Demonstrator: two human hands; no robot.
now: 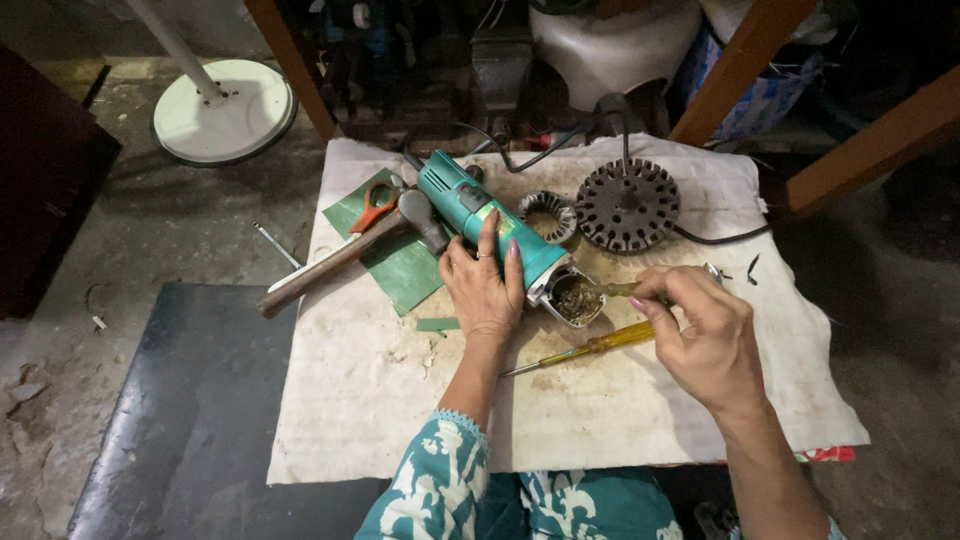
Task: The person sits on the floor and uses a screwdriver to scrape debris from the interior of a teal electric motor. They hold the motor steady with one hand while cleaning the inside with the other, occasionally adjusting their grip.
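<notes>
head view: left hand (484,290) clamps teal grinder body (490,225), likely heavy, rigid; right hand (700,335) pinches a thin tool (612,289) into its open end.

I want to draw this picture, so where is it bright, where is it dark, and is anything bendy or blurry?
In the head view, light falls on the white cloth, the left hand on the teal grinder and the right hand; the floor and top corners are dim; the wide lens bows the edges, so the wooden beam slants; the centre looks sharp, the dark background murky.
</notes>
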